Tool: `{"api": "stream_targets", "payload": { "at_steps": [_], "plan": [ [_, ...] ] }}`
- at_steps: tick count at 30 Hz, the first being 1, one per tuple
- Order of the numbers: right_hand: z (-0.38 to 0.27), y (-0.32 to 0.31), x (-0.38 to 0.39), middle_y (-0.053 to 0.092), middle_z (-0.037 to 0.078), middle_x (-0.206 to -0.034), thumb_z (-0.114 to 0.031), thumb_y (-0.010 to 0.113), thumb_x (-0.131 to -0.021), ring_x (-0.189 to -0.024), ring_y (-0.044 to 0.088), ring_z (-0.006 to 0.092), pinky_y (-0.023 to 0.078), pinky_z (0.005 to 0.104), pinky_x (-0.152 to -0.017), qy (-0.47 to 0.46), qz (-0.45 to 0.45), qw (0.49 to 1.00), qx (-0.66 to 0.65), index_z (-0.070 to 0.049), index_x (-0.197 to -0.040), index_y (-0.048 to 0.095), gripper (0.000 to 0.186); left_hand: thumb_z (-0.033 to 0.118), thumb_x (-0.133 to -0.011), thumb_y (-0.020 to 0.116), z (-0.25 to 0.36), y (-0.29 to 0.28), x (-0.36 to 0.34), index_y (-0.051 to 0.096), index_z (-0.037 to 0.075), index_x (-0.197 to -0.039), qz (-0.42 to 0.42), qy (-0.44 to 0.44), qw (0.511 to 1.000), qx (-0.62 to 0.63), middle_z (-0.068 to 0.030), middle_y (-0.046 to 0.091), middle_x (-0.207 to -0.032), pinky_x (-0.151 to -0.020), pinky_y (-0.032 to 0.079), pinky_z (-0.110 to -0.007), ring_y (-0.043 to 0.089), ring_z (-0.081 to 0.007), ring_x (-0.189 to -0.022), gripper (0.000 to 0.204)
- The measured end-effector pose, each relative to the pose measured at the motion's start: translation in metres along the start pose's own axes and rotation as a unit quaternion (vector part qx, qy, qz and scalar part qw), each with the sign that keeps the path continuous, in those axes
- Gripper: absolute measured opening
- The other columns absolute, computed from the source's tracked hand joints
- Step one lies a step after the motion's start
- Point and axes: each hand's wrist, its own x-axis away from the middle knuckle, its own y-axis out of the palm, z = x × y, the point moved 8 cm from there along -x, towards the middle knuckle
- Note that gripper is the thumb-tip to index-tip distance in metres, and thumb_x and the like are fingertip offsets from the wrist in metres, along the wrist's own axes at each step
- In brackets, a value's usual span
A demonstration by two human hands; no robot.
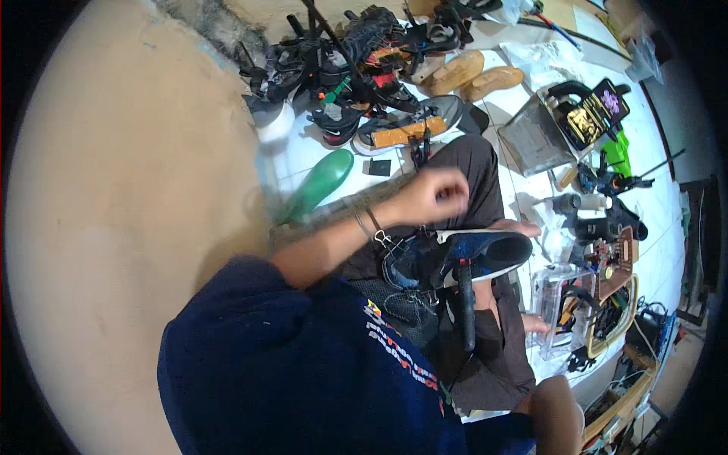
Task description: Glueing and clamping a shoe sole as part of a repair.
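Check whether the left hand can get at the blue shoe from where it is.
Probably yes: the left hand, though blurred, is close beside the blue shoe, with nothing visible blocking the way between them. The black handle sticks out on the shoe's other side.

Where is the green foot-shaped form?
In the head view, the green foot-shaped form lies upper left of centre, on the white tiles near the tan wall, just left of a small black square.

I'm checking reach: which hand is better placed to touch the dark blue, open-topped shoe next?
Probably the left hand, close to the blue shoe; the right hand is out of view.
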Motion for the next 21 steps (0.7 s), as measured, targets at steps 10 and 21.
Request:
{"api": "stream_targets", "payload": {
  "at_steps": [10, 21],
  "plan": [
    [-0.013, 0.0, 0.046, 0.052, 0.005, -0.065, -0.02, 0.06, -0.084, -0.06, 0.054, 0.0195, 0.046, 0.035, -0.057, 0.022, -0.078, 0.99, 0.111, -0.002, -0.077, 0.056, 0.02, 0.017, -0.09, 0.069, -0.032, 0.007, 0.008, 0.067, 0.002, -0.089, -0.044, 0.005, 0.998, 0.051, -0.0054, 0.067, -0.088, -0.084, 0.047, -0.033, 0.06, -0.0162, -0.09, 0.015],
    [-0.007, 0.028, 0.097, 0.052, 0.004, -0.065, -0.019, 0.061, -0.086, -0.059, 0.055, 0.0182, 0.045, 0.034, -0.053, 0.044, -0.175, 0.965, 0.188, -0.002, -0.079, 0.057, 0.019, 0.018, -0.089, 0.071, -0.026, 0.008, 0.011, 0.068, 0.0, -0.086, 0.001, 0.003, 0.998, 0.065, -0.0076, 0.066, -0.082, -0.077, 0.048, -0.031, 0.062, -0.0176, -0.08, 0.019]
  ]
}}
